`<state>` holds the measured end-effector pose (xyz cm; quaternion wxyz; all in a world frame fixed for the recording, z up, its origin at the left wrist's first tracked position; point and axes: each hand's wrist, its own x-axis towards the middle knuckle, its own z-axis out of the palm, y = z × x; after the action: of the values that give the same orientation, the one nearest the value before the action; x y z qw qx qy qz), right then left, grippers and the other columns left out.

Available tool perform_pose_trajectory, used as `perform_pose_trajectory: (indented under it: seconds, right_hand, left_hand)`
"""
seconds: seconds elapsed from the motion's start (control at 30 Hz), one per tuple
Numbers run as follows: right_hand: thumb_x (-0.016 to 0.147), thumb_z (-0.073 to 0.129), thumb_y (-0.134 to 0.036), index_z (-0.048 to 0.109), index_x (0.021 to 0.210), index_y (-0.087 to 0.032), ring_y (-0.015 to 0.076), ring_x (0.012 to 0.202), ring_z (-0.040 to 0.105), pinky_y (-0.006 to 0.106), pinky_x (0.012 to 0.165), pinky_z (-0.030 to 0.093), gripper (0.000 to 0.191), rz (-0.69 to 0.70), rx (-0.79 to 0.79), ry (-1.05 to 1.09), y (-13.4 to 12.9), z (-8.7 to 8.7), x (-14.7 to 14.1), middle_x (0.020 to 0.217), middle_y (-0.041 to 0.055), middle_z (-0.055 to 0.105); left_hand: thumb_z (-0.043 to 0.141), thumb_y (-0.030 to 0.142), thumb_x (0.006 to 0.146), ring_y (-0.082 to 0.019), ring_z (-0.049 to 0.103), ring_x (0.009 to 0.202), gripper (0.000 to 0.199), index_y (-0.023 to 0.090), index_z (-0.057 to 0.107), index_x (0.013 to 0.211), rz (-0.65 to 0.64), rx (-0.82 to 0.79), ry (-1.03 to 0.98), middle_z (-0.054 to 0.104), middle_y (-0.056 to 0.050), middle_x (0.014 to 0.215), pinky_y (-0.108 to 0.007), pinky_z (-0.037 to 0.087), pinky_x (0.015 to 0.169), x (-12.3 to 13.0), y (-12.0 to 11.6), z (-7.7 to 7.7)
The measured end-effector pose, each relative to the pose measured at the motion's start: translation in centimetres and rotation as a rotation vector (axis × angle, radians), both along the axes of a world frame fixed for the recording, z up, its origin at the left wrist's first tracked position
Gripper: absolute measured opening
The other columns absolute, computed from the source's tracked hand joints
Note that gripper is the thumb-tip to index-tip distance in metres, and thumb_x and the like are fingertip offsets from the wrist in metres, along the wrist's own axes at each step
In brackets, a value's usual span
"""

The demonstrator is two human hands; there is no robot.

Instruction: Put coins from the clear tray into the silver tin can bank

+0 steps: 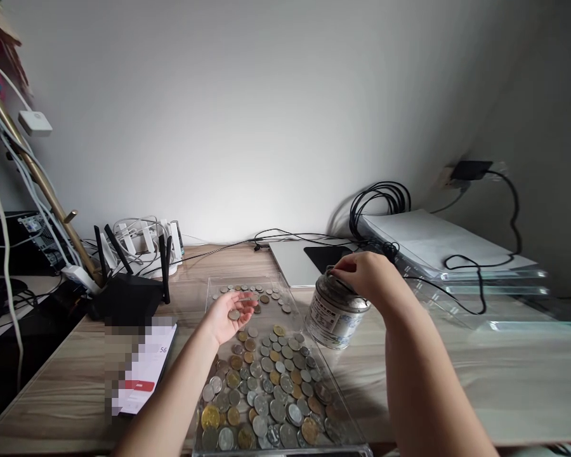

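Palm up, my left hand (231, 315) hovers over a clear plastic tray (345, 397). A coin (234, 315) lies in its palm, and the fingers are half curled with more coins by the fingertips. Many coins (276, 411), silver and gold coloured, are spread over the tray, with a looser row at its far end. To the right of the tray stands a printed metal tin (335, 317), upright. My right hand (361, 274) reaches over the tin's top with thumb and fingers pinched together at its rim. Whatever those fingers hold is hidden.
A phone (145, 374) lies left of the tray, partly blurred out. Behind it stand a black router (128, 298) and white antennas with cables. A silver laptop-like slab (292, 263) lies behind the tin. Paper (438, 238) rests on clear shelves at the right, with black cables (380, 197).
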<state>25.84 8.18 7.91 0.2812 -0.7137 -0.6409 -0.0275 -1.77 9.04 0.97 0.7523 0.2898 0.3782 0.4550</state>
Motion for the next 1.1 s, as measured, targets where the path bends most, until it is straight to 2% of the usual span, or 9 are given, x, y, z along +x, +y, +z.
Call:
perform_pose_trajectory:
  seconds: [0.3, 0.43, 0.5, 0.63, 0.8, 0.9, 0.97, 1.03, 1.1]
  right_hand:
    - [0.062, 0.06, -0.043, 0.067, 0.061, -0.021, 0.0163, 0.054, 0.054, 0.025, 0.046, 0.033, 0.023, -0.022, 0.003, 0.089, -0.8, -1.0, 0.7, 0.055, 0.0016, 0.061]
    - [0.071, 0.055, -0.042, 0.068, 0.065, -0.019, 0.017, 0.061, 0.055, 0.026, 0.052, 0.038, 0.027, -0.01, 0.428, 0.109, -1.4, -0.8, -1.3, 0.065, 0.0049, 0.063]
    - [0.077, 0.051, -0.039, 0.067, 0.07, -0.018, 0.0152, 0.062, 0.055, 0.026, 0.054, 0.04, 0.027, 0.138, 0.53, 0.123, -1.7, -1.2, -4.1, 0.069, 0.0053, 0.063]
    - [0.081, 0.051, -0.031, 0.065, 0.092, -0.021, 0.013, 0.073, 0.057, 0.023, 0.061, 0.046, 0.02, 0.723, 0.248, 0.016, -1.8, -3.6, -10.9, 0.088, 0.0048, 0.064]
    - [0.081, 0.051, -0.02, 0.065, 0.087, -0.021, 0.0172, 0.087, 0.056, 0.027, 0.071, 0.046, 0.015, 0.906, 0.163, -0.21, -1.2, -6.7, -14.6, 0.09, 0.0055, 0.065]
    - [0.083, 0.047, -0.019, 0.066, 0.085, -0.022, 0.0158, 0.084, 0.057, 0.025, 0.069, 0.046, 0.02, 0.896, 0.22, -0.174, -1.6, -6.2, -13.6, 0.087, 0.0054, 0.066]
    - [0.085, 0.045, -0.02, 0.066, 0.09, -0.022, 0.0146, 0.079, 0.058, 0.025, 0.067, 0.046, 0.023, 0.798, 0.305, -0.071, -2.1, -4.5, -11.8, 0.087, 0.0061, 0.066]
    - [0.085, 0.043, -0.023, 0.067, 0.093, -0.022, 0.0146, 0.075, 0.058, 0.026, 0.066, 0.046, 0.025, 0.573, 0.394, 0.051, -2.6, -2.2, -9.1, 0.087, 0.0069, 0.067]
    - [0.081, 0.046, -0.028, 0.068, 0.088, -0.02, 0.0173, 0.073, 0.059, 0.028, 0.063, 0.045, 0.024, 0.231, 0.426, 0.081, -2.7, -0.1, -6.0, 0.084, 0.0076, 0.067]
  left_hand:
    - [0.043, 0.015, 0.082, -0.015, 0.062, 0.064, 0.02, 0.005, 0.059, 0.087, 0.134, -0.061, -0.139, 0.063, -0.014, 0.076, -0.025, 0.053, 0.063, 0.1, 0.5, -0.1]
    - [0.04, 0.024, 0.085, -0.02, 0.063, 0.072, 0.028, 0.004, 0.058, 0.092, 0.116, -0.049, -0.165, 0.063, -0.017, 0.083, -0.03, 0.052, 0.069, 0.1, 0.1, 0.3]
    - [0.038, 0.034, 0.086, -0.024, 0.063, 0.08, 0.037, 0.004, 0.058, 0.096, 0.066, -0.029, -0.225, 0.063, -0.019, 0.088, -0.035, 0.051, 0.074, 0.1, -0.1, 0.4]
    - [0.036, 0.051, 0.084, -0.023, 0.062, 0.074, 0.052, 0.008, 0.055, 0.108, -0.002, 0.001, -0.267, 0.063, -0.014, 0.081, -0.036, 0.049, 0.068, -0.2, -0.1, 0.3]
    - [0.027, 0.056, 0.084, -0.016, 0.056, 0.053, 0.062, 0.009, 0.048, 0.121, -0.057, -0.013, -0.227, 0.06, -0.007, 0.069, -0.028, 0.043, 0.054, -0.6, 0.4, -0.2]
    - [0.024, 0.049, 0.087, -0.013, 0.049, 0.044, 0.058, 0.006, 0.048, 0.118, -0.039, -0.046, -0.235, 0.055, -0.004, 0.058, -0.026, 0.042, 0.049, -0.5, 0.5, -0.4]
    - [0.025, 0.044, 0.089, -0.015, 0.056, 0.052, 0.053, 0.005, 0.049, 0.114, -0.015, -0.064, -0.249, 0.06, -0.008, 0.066, -0.028, 0.046, 0.055, -0.4, 0.5, -0.4]
    - [0.027, 0.04, 0.089, -0.021, 0.063, 0.071, 0.047, 0.005, 0.051, 0.11, 0.024, -0.051, -0.258, 0.063, -0.015, 0.082, -0.032, 0.05, 0.065, -0.2, 0.3, -0.2]
    - [0.029, 0.037, 0.089, -0.024, 0.063, 0.084, 0.044, 0.005, 0.054, 0.105, 0.046, -0.028, -0.238, 0.063, -0.019, 0.092, -0.035, 0.05, 0.073, -0.1, 0.2, -0.1]
